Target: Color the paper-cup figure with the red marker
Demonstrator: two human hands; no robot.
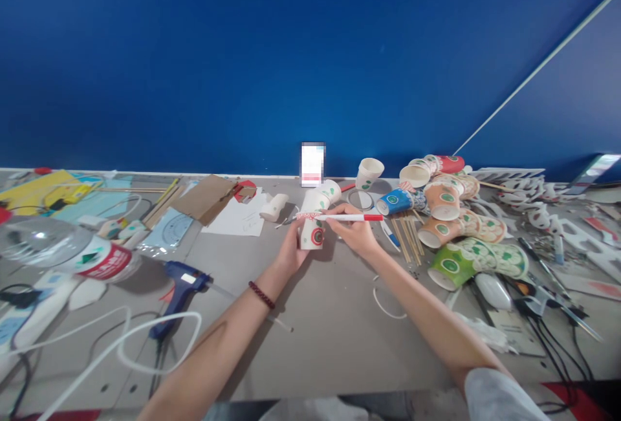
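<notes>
A joined shape of white paper cups (312,234) with green marks and a red ring sits in the middle of the table, bent toward the upper right. My left hand (291,244), below a dark red bead bracelet, is closed around its lower left side. In my right hand (356,231) is a marker (356,218) with a white barrel and red end, held nearly level. The marker's left end meets a red-patterned band on the cups. Whether it touches the surface I cannot tell.
A phone (312,165) stands against the blue wall. To the right lie several coloured paper cups (451,264), wooden sticks (407,240) and cables. On the left are a blue glue gun (180,295), a large plastic bottle (68,249), cardboard (206,198) and white paper (233,222).
</notes>
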